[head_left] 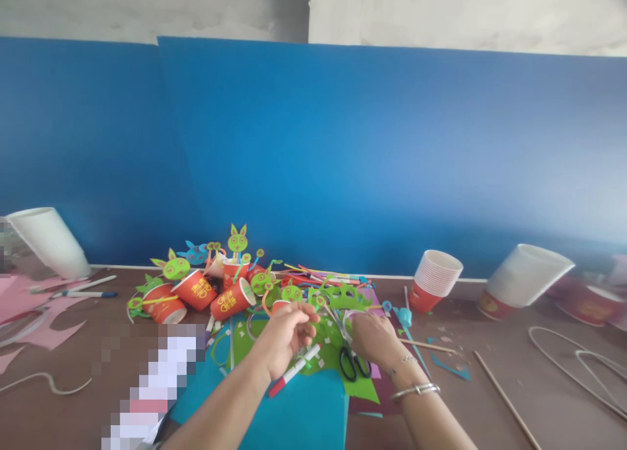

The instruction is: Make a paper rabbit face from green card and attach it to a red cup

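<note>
My left hand (290, 336) is above the green paper, its fingers loosely curled and parted, with nothing visible between them. Just behind it is a red cup (280, 305) with a green animal face (292, 294). A red-capped white marker (295, 370) lies below that hand. My right hand (375, 339) is low over the papers, beside a pale ring (349, 319); its fingertips are blurred and partly hidden. Black-handled scissors (355, 364) lie between my hands. Green paper scraps (362, 389) rest on a blue sheet (304, 420).
Red cups (196, 290) with paper animal faces crowd the left back. Coloured sticks (323, 277) lie behind my hands. Stacked paper cups (435, 280) stand right, near a taller stack (526, 277). A wooden stick (504, 398) and white cord (573, 381) lie at right.
</note>
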Available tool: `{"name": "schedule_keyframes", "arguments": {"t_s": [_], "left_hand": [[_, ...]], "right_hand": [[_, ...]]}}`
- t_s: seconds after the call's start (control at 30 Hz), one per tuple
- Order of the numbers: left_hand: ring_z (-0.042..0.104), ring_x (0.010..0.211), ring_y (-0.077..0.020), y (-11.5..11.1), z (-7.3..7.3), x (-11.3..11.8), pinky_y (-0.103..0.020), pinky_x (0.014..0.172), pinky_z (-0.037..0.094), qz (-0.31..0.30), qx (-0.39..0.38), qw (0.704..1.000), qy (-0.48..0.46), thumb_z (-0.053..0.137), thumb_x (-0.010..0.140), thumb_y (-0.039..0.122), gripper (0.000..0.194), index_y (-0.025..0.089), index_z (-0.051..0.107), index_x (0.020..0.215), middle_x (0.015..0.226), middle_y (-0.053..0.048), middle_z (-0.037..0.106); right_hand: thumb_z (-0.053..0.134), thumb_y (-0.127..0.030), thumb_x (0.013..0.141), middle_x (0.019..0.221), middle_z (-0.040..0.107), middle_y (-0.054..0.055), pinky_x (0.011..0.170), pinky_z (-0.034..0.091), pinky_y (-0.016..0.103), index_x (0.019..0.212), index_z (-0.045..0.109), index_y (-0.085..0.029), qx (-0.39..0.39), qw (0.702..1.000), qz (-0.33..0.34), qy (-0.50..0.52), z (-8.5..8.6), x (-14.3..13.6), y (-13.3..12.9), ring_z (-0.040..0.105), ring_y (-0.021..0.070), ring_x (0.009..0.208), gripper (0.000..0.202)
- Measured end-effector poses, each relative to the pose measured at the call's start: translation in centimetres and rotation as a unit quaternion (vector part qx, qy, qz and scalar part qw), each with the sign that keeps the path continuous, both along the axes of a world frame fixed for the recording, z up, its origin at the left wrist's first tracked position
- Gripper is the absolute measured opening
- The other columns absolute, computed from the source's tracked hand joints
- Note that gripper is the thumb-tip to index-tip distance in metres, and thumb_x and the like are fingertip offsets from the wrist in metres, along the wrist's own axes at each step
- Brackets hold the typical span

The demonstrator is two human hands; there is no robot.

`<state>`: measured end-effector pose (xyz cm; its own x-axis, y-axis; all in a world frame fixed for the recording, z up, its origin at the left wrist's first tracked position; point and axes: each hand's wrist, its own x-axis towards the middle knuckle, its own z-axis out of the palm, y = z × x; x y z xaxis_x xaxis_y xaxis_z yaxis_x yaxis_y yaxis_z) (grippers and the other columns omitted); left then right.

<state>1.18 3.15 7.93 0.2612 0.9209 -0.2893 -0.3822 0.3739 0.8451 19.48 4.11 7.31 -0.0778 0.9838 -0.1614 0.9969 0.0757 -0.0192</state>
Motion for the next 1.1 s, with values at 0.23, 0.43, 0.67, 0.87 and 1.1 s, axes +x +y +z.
{"name": "schedule_keyframes", "arguments": {"t_s": [0.23,0.43,0.67,0.87,1.1], "left_hand": [[0.051,0.057,-0.0098,-0.7,-1.6,1.3,-0.021,0.053,0.041,0.000,0.157,0.965,0.212,0.051,0.078,0.020,0.034,0.021,0.061,0.110,0.076,0.000,0.058],[0.052,0.111,-0.0237,-1.1,-2.3,1.2,-0.036,0.094,0.043,-0.017,0.341,0.874,0.345,0.044,0.083,0.016,0.050,0.021,0.049,0.132,0.126,-0.010,0.055],[0.056,0.106,-0.0215,-1.3,-1.8,1.3,-0.035,0.090,0.046,0.005,0.376,0.864,0.334,0.045,0.081,0.013,0.044,0.023,0.058,0.122,0.126,-0.008,0.055],[0.046,0.051,-0.0078,-1.2,-1.3,1.4,-0.020,0.048,0.039,0.038,0.284,0.920,0.267,0.049,0.078,0.018,0.021,0.018,0.063,0.094,0.090,-0.004,0.063],[0.037,0.043,-0.0052,-1.0,-0.8,1.4,-0.020,0.043,0.031,0.086,0.234,0.937,0.245,0.059,0.075,0.026,0.037,0.025,0.055,0.112,0.096,0.000,0.061]], "right_hand": [[0.041,-0.014,0.081,0.073,0.066,0.007,0.058,0.033,0.027,0.080,0.055,-0.018,0.077,0.987,0.058,0.129,0.7,-0.6,-0.4,0.062,0.0214,0.070,0.014],[0.036,-0.014,0.085,0.066,0.052,-0.002,0.055,0.029,0.025,0.079,0.038,-0.023,0.123,0.935,0.101,0.317,0.6,-1.4,-1.0,0.053,0.0162,0.060,0.011],[0.035,-0.014,0.087,0.081,0.058,0.003,0.066,0.038,0.029,0.086,0.040,-0.023,0.112,0.920,0.116,0.356,0.7,-1.1,-1.3,0.058,0.0190,0.075,0.010],[0.036,-0.011,0.084,0.080,0.061,0.002,0.066,0.038,0.028,0.091,0.045,-0.022,0.091,0.927,0.111,0.348,1.6,-1.3,-1.9,0.058,0.0185,0.075,0.015],[0.035,-0.015,0.088,0.077,0.061,0.002,0.060,0.033,0.026,0.089,0.048,-0.021,0.088,0.930,0.115,0.337,2.7,-2.0,-2.5,0.057,0.0173,0.068,0.014]]}}
